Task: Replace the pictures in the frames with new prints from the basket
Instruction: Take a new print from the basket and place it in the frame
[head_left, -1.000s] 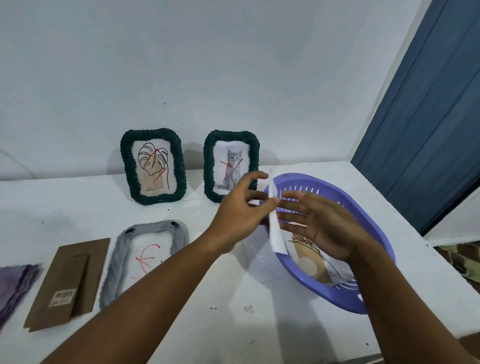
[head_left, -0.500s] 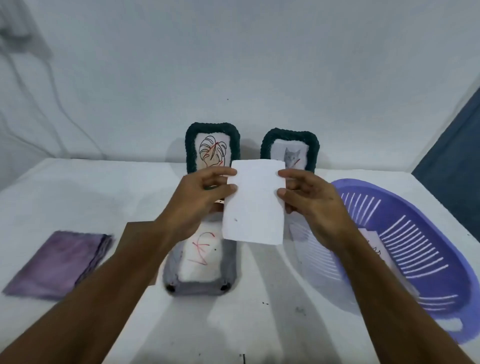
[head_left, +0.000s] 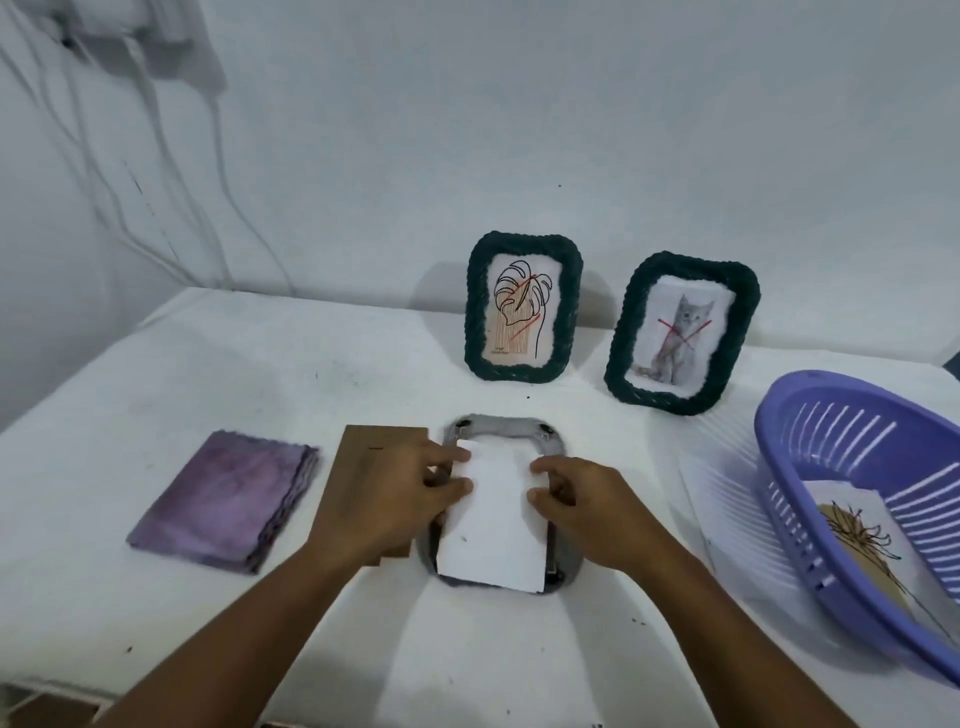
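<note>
Both hands hold a white paper print (head_left: 491, 519), blank side up, over the grey woven frame (head_left: 501, 431) lying flat on the white tabletop (head_left: 208, 364). The left hand (head_left: 384, 499) and the right hand (head_left: 587, 504) pinch its side edges with curled fingers.

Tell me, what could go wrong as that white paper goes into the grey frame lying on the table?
The white print lies slightly askew over the grey frame, so it may seat crooked or crease at an edge. The left hand and right hand pinch its sides, which could bend the sheet. The left forearm hangs over the brown backing board and might nudge it.
</note>
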